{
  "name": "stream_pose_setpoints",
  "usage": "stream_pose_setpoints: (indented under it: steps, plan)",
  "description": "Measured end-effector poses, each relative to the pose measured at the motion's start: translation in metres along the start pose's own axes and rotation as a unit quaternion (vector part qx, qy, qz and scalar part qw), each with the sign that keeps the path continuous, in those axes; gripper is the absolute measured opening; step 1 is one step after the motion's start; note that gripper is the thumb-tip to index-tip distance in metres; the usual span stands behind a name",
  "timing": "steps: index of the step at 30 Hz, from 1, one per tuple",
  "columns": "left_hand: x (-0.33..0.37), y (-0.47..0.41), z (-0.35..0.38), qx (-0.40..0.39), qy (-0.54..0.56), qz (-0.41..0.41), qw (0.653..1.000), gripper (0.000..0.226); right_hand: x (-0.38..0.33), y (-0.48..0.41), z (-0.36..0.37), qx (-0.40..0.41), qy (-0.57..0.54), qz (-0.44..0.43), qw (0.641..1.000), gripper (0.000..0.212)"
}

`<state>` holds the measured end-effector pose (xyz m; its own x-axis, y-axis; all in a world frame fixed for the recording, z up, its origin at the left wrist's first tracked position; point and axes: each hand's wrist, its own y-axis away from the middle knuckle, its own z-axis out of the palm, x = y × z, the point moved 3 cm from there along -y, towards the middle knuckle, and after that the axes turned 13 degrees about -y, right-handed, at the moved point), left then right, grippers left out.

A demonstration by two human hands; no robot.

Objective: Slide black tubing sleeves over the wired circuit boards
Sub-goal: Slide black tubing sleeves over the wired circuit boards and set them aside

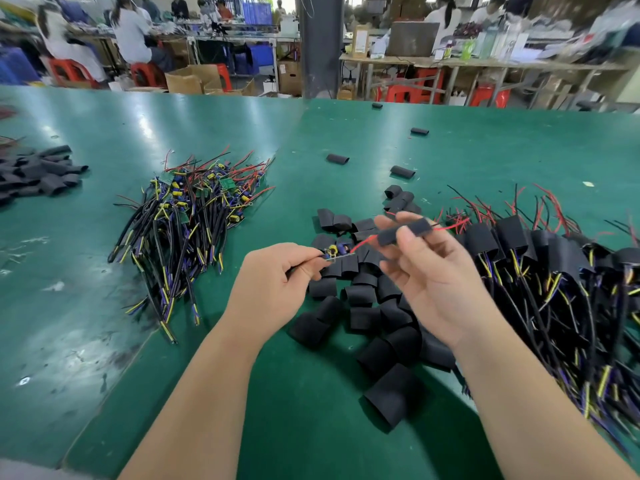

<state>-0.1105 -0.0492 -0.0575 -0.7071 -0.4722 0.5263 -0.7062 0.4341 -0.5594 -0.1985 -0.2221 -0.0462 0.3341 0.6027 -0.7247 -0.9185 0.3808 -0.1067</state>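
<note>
Between the person's two hands, one wired circuit board (334,252) and one black tubing sleeve (403,232) are being held above the green table (207,126). The left hand (277,282) is pinching the board's near end with curled fingertips. The board is showing a yellow coil and blue parts, and is slightly blurred. A red wire (362,241) is running from the board toward the right-hand grip, entering the sleeve and coming out of its far end. The right hand (429,271) is pinching the sleeve between thumb and fingers. The sleeve is matte black and flattened, sitting on the wire only, apart from the board.

Directly beneath both grips a heap of loose sleeves (363,299) is lying, too overlapped to count. Beyond the right-hand grip four stray sleeves (337,159) are lying singly. Left of the left-hand grip, well apart, a pile of bare boards (194,209) with black, yellow, blue and red leads is lying. Right of the right-hand grip a pile of sleeved boards (554,265) is lying, its count not readable. A second sleeve heap (38,171) is sitting at the far left edge.
</note>
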Motion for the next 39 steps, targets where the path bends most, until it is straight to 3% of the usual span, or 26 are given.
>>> stream_pose_setpoints:
  steps: [7,12,15,19,22,26,30,35,39]
  plan:
    - [0.018,0.004,0.004,0.030,-0.030,0.042,0.998,0.016,0.016,0.000,0.001,0.042,0.034,0.003,0.999,0.025]
    - [0.019,0.005,0.004,0.071,-0.060,0.014,0.996,0.017,0.015,0.000,0.000,0.085,0.043,0.015,0.995,0.064]
    - [0.019,0.005,0.004,0.087,-0.059,0.004,0.994,0.016,0.014,0.000,0.002,0.076,0.051,0.027,0.995,0.048]
    - [0.019,0.006,0.005,0.089,-0.038,0.014,0.995,0.015,0.017,0.001,0.004,0.086,0.021,0.031,0.996,0.053]
    - [0.022,0.006,0.007,0.080,-0.025,0.035,0.996,0.014,0.016,0.002,0.003,0.082,-0.012,0.025,0.996,0.031]
    - [0.023,0.007,0.007,0.093,-0.018,0.043,0.995,0.013,0.015,0.003,0.004,0.063,-0.007,0.035,0.997,0.033]
    - [0.022,0.007,0.005,0.097,-0.008,0.038,0.995,0.014,0.014,0.003,0.005,0.008,-0.013,0.044,0.999,0.020]
    - [0.023,0.006,0.006,0.086,-0.008,0.037,0.996,0.016,0.006,0.003,0.004,-0.028,0.011,0.036,0.999,0.030]
    - [0.023,0.007,0.005,0.085,-0.008,0.047,0.995,0.014,0.007,0.003,0.004,-0.056,0.041,0.042,0.997,0.026]
